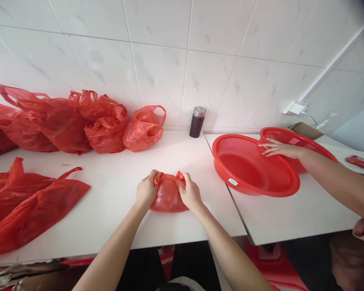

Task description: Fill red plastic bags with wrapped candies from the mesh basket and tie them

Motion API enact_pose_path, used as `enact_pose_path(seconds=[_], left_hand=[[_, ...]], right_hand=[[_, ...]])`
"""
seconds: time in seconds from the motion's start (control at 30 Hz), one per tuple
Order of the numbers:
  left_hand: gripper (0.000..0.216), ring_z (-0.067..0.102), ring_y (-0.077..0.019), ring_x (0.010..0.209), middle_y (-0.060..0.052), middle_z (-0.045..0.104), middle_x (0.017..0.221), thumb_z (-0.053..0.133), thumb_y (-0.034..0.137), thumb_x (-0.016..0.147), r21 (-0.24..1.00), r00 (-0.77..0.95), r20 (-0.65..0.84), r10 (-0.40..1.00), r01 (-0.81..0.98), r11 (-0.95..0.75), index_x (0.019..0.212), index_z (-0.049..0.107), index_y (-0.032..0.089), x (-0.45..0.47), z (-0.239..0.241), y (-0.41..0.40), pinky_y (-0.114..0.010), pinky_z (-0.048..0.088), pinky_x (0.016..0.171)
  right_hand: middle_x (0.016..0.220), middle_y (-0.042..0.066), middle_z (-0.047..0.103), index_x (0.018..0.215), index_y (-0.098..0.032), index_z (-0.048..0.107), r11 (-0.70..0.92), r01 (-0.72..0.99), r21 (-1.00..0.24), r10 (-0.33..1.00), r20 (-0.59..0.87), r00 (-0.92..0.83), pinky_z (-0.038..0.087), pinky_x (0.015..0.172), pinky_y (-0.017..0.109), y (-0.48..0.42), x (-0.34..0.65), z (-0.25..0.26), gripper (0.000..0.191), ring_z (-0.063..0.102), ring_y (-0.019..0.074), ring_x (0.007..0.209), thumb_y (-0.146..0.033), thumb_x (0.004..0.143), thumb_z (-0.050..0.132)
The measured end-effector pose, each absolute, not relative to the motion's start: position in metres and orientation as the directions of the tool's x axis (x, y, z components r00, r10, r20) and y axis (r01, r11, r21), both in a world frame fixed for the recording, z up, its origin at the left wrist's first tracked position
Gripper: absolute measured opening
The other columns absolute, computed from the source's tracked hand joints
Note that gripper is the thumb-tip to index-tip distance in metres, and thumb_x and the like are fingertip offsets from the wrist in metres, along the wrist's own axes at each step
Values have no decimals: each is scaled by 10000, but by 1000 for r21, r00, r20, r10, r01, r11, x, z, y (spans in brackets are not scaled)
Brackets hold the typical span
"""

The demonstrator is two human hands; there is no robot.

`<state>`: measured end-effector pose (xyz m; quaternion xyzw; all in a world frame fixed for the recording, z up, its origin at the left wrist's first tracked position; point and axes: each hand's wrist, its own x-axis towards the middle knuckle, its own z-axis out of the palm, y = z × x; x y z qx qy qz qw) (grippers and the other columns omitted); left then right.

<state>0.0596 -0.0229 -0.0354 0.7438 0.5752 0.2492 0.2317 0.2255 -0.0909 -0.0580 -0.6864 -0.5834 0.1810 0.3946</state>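
Note:
A filled red plastic bag (pixel 169 197) rests on the white table in front of me. My left hand (pixel 147 188) is closed around the bunched plastic at the bag's upper left. On the other side, my right hand (pixel 191 193) grips the gathered top at the upper right. Between my hands the bag's top is drawn together, and its rounded body bulges below. What lies inside cannot be made out through the plastic.
Several full red bags (pixel 106 129) line the wall, and more red bags (pixel 39 198) lie at the left. A dark thermos (pixel 196 123) stands behind. At right, a co-worker's hand (pixel 279 149) touches a red basket (pixel 248 161) beside another red basket (pixel 318 147).

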Motion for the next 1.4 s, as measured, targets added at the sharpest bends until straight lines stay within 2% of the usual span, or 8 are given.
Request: enact_pose_path(seconds=[0.1, 0.37, 0.67, 0.93, 1.17, 1.27, 1.4], left_hand=[[163, 566, -195, 676, -14, 677, 824, 378, 258, 875, 547, 241, 39, 970, 807, -223, 897, 537, 285, 58, -33, -13, -267, 338, 596], [247, 590, -230, 650, -73, 676, 802, 338, 255, 873, 347, 214, -135, 967, 925, -157, 893, 584, 269, 63, -35, 0, -303, 369, 591], [332, 649, -288, 770, -111, 704, 898, 263, 301, 930, 244, 167, -71, 984, 959, -145, 1017, 576, 237, 67, -42, -7, -352, 413, 646], [358, 664, -282, 795, -114, 715, 910, 261, 335, 945, 239, 161, -42, 986, 960, -146, 1024, 598, 245, 58, -46, -13, -336, 414, 647], [384, 658, -292, 756, -132, 719, 842, 290, 423, 932, 283, 125, -79, 989, 954, -98, 1047, 606, 238, 44, -44, -19, -343, 406, 637], [373, 647, -291, 766, -117, 722, 873, 277, 434, 931, 350, 101, -79, 992, 934, -67, 1007, 596, 257, 35, -45, -22, -334, 394, 623], [372, 623, -268, 747, -72, 713, 882, 250, 463, 930, 465, 60, -85, 995, 885, -14, 901, 569, 275, 22, -45, -24, -311, 380, 599]], right_hand=[[847, -28, 655, 973, -273, 428, -38, 728, -685, 943, 216, 252, 416, 612, 247, -84, 238, -61, 124, 625, 171, 721, -209, 868, 432], [761, -8, 583, 961, -249, 493, -140, 824, -549, 939, 190, 286, 306, 561, 232, -74, 248, -74, 121, 534, 164, 650, -210, 847, 498], [759, 21, 557, 966, -223, 535, -185, 875, -448, 928, 213, 306, 275, 595, 247, -74, 244, -78, 119, 497, 169, 680, -198, 849, 533], [811, 40, 586, 954, -216, 529, -130, 880, -456, 935, 239, 262, 330, 624, 255, -77, 249, -76, 122, 522, 187, 735, -172, 841, 529], [847, 32, 587, 933, -220, 519, -80, 846, -527, 936, 253, 246, 391, 668, 265, -80, 258, -77, 132, 536, 184, 770, -181, 809, 543], [773, -3, 553, 867, -229, 496, -58, 825, -562, 942, 243, 232, 386, 621, 251, -84, 261, -74, 125, 522, 165, 697, -299, 806, 580], [643, -53, 471, 725, -238, 400, -39, 721, -692, 937, 225, 267, 343, 566, 237, -86, 260, -67, 331, 457, 141, 593, -504, 810, 579]])
